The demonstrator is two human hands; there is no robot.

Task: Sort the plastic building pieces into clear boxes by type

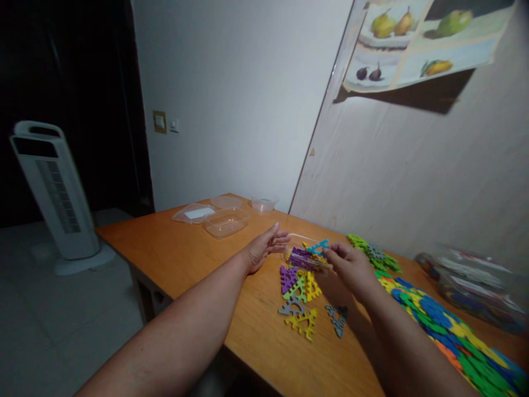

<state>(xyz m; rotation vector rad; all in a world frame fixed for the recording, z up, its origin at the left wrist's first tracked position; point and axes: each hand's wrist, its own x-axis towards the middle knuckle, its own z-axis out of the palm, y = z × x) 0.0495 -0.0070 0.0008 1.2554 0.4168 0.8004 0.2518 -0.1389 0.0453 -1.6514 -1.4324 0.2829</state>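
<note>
two bare hands reach over a wooden table (194, 253), seen from the person's own head. the right hand (349, 264) pinches a teal toothed foam piece (319, 246) between thumb and fingertips, holding it just above a clear plastic container (303, 255) that is tipped on its side and already has purple and yellow pieces in it. the left hand (264, 248) lies flat and relaxed, fingers straight, grasping nothing, its fingertips just beside the container's left end. below the container, loose triangular pieces (300, 298) in purple, green, yellow and grey lie scattered on the table. a long heap of foam pieces (438, 320) runs along the right edge. further back sit empty clear tubs and lids (225, 218). a white tower fan (58, 193) stands on the floor at left.
</note>
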